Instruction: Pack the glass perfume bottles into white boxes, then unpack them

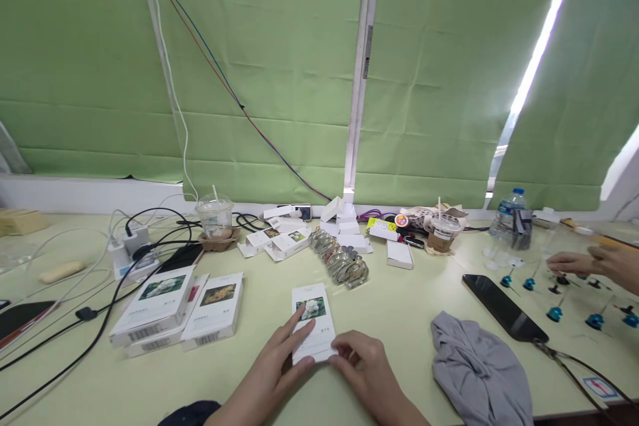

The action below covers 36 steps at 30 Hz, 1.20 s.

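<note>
A small white cardboard box (319, 336) with a white flower picture lies on the table in front of me. My left hand (277, 356) grips its left side, the fingers over the printed face and the thumb at the near edge. At the lower right corner, my right hand (367, 363) holds the box between bent fingers and thumb. To the left are several similar printed boxes (212, 309), partly stacked. Beyond the held box sits a row of small clear bags (337, 256), their contents too small to make out.
Black cables and a power strip (134, 266) crowd the left. Plastic cups (214, 216) and open white boxes (287, 243) line the back. On the right are a grey cloth (479, 369), a phone (504, 306), and another person's hands (599, 263) near small blue parts (554, 313).
</note>
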Motion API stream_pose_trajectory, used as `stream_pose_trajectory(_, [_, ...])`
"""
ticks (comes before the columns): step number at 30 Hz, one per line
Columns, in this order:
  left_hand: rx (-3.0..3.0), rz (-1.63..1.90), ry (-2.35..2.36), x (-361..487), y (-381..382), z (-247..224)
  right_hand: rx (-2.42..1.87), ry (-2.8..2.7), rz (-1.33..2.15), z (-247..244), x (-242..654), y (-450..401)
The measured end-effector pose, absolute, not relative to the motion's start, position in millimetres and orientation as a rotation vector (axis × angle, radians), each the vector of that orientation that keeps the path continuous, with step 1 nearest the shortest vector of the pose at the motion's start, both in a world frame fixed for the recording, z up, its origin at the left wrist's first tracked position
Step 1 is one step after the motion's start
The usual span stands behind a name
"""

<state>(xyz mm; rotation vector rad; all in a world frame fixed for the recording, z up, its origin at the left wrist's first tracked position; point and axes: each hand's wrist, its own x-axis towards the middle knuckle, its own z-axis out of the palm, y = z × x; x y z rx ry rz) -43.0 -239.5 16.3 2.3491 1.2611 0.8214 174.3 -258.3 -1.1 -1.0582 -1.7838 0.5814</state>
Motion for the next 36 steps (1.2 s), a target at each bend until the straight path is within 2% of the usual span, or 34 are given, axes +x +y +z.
stream_pose_trajectory(11, [2.332,0.85,1.242,-44.3,-233.0,5.0,-1.08,-1.763,0.579,-0.1,171.8,-255.8])
stream_pose_trajectory(18, [2.359,0.757,1.32,-39.9,-241.8,18.0,-1.104,-1.763,0.529,2.4,167.1,-254.3])
stream_pose_trajectory(27, [2.633,0.734,1.445,-34.0,-241.7,4.1,-1.023,-1.79,0.56,-3.1,168.2,-257.2])
stream_pose_trajectory(36, [2.754,0.999,1.459,-54.7,-235.4,6.0,-1.063,-1.741,0.613,-2.0,168.6,-261.5])
